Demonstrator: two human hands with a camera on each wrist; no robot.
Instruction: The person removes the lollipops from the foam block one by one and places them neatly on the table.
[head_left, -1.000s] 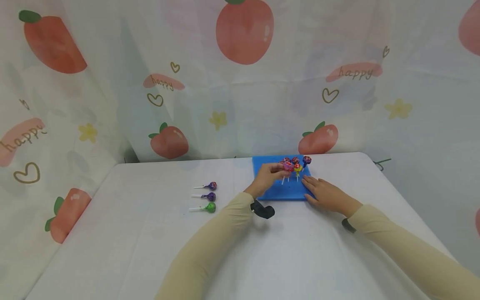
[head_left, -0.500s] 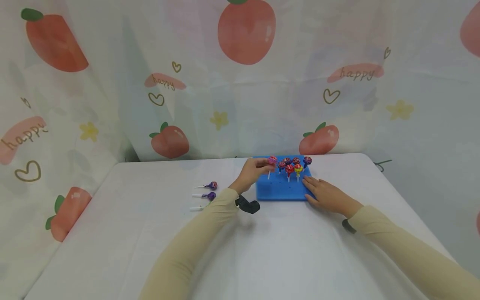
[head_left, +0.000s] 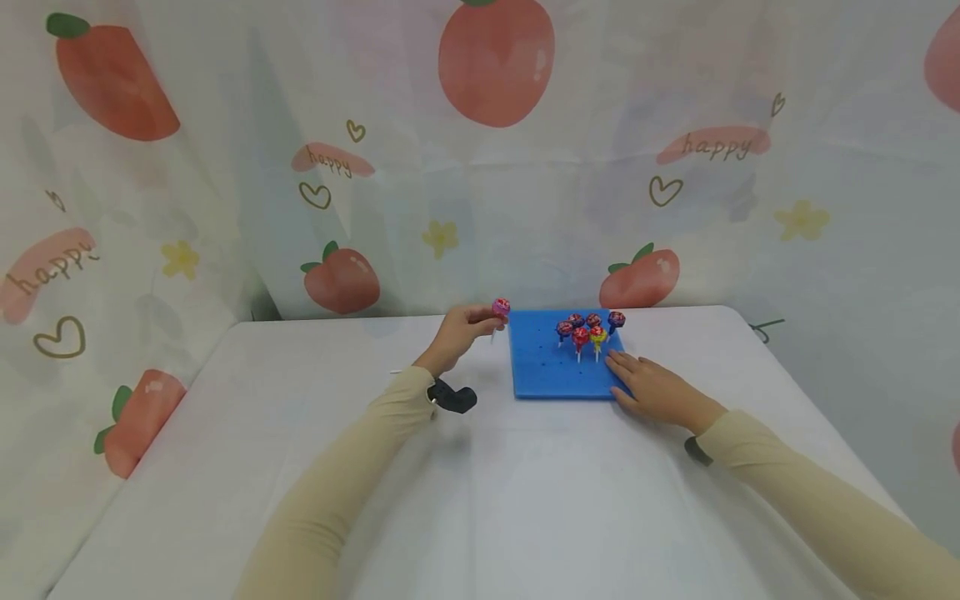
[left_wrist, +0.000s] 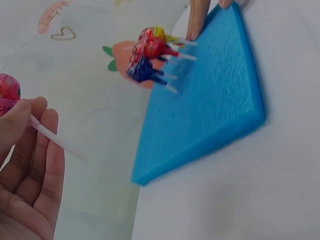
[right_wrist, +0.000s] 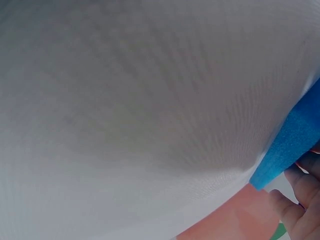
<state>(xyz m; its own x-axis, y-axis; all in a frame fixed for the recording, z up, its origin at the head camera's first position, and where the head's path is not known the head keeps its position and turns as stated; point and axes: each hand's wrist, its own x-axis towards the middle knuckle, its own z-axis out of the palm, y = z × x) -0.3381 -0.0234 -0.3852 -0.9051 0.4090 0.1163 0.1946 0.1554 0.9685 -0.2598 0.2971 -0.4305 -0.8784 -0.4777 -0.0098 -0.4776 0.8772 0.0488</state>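
Just left of the blue board (head_left: 540, 379): a pink lollipop (head_left: 501, 307), raised clear of the board, head up and stick pointing down.
Left grip (head_left: 452, 335): thumb and fingers pinching that lollipop near its head.
Right grip (head_left: 658, 392): fingers extended, touching the board's right edge.
Board: flat on the white tabletop (head_left: 465, 517), six other lollipops (head_left: 593, 321) standing in its far right part.
Front pair: a red lollipop (head_left: 581, 336) beside a yellow lollipop (head_left: 597, 334).
Behind: a fruit-printed cloth (head_left: 525, 208).
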